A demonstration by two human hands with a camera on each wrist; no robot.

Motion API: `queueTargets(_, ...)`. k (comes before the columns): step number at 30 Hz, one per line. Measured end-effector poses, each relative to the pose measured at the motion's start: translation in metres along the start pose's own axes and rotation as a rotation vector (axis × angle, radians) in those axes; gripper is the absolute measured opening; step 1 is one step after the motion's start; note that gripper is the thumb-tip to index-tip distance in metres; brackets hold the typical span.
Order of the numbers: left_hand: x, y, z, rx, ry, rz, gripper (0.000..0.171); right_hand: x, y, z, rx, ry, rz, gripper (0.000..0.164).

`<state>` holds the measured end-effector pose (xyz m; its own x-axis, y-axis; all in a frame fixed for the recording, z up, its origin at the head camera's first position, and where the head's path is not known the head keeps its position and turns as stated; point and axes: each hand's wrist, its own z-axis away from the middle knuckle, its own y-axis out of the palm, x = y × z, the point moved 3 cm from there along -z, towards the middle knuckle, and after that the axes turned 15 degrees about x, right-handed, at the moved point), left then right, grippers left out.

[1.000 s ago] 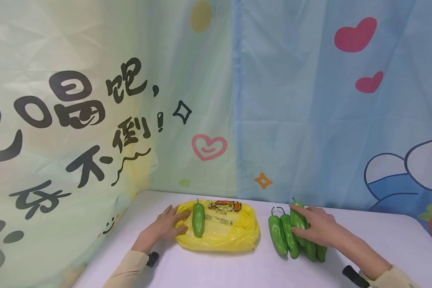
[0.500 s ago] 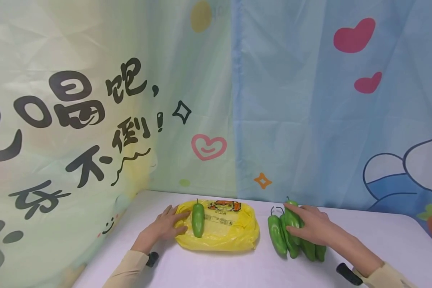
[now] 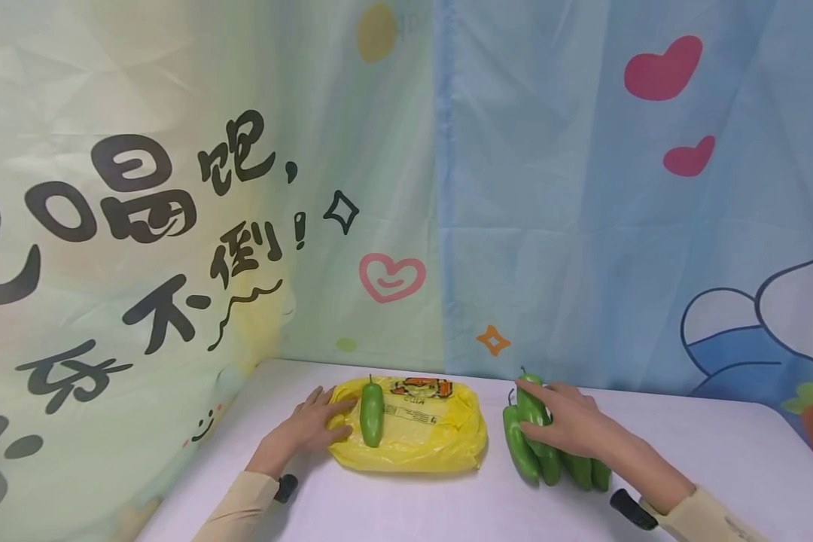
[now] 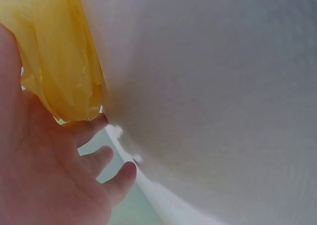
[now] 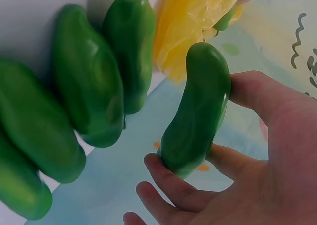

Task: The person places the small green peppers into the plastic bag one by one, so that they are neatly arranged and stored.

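Observation:
My right hand (image 3: 576,421) pinches a green pepper (image 5: 198,108) between thumb and fingers, its stem end pointing away from me in the head view. The held pepper overlaps a row of several other green peppers (image 3: 520,444) lying side by side on the table; the hand covers part of them. To their left lies a crinkled yellow plastic bag (image 3: 433,448) with one green pepper (image 3: 373,414) resting on top, near its left end. My left hand (image 3: 308,425) rests at the bag's left edge, thumb and index finger extended onto it, the other fingers (image 4: 121,183) spread beyond.
The white table (image 3: 406,512) ends at the back against a printed blue and green curtain (image 3: 515,226). Another pale curtain (image 3: 108,339) with black lettering hangs along the left side. A black wrist camera (image 3: 633,510) sits on the right forearm.
My right hand has carried the held pepper leftward across the row, closer to the bag. The left hand, the bag and the pepper on it have stayed in place.

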<state>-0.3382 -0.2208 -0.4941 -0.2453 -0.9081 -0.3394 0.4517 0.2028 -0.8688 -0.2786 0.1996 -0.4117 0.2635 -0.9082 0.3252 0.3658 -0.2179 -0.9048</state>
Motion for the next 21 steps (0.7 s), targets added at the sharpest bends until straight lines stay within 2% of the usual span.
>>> queueTargets(13,-0.001,0.001,0.000,0.000,-0.002,0.013,0.055,0.011,0.004,-0.008,-0.006,-0.025,-0.006,0.068)
queueTargets(21,-0.001,0.001,-0.001,-0.002,-0.005,0.012,0.055,0.019,0.005,-0.013,0.012,-0.007,-0.017,0.070)
